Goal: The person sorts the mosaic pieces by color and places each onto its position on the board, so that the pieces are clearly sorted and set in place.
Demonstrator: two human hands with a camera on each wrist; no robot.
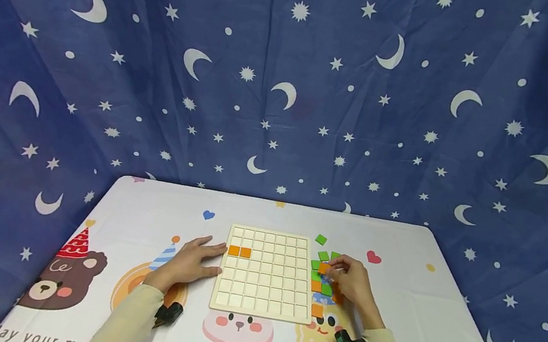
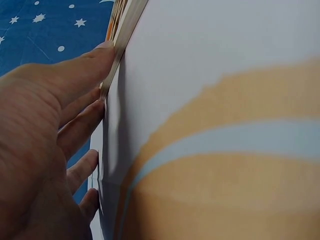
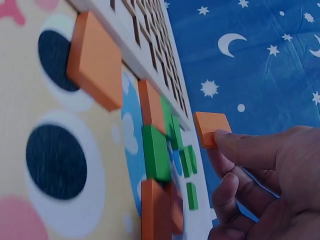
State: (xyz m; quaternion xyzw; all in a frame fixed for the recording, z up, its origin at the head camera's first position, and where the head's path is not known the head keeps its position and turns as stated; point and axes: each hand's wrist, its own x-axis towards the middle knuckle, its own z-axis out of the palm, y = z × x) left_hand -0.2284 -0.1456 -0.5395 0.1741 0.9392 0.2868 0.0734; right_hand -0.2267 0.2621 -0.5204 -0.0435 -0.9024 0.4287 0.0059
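Clearly enough from my remote seat, the head view gives me a pale gridded board (image 1: pixel 264 280) lying on the desk (image 1: pixel 288 218), with two orange tiles (image 1: pixel 234 251) side by side in its third row from the far edge, toward ten o'clock. At nine o'clock the left hand (image 1: pixel 189 262) lies with its fingers loosely spread at the edge; only the left wrist view shows me the thickness of the board's side and the thumb meeting it. At three o'clock the right hand (image 1: pixel 353 280) pinches a held tile (image 3: pixel 206 125), orange; from overhead I can't judge its height, but the right wrist view shows it lifted off the desk, against the blue curtain (image 3: pixel 205 60). Around and below that hand lie scattered tiles (image 1: pixel 327 290), green and orange, partly covered in the head view; the right wrist view brings out their thick edges. One green tile (image 1: pixel 321 239) lies apart at two o'clock, and one loose orange tile (image 1: pixel 317 311) at four, just beside the board's rim.
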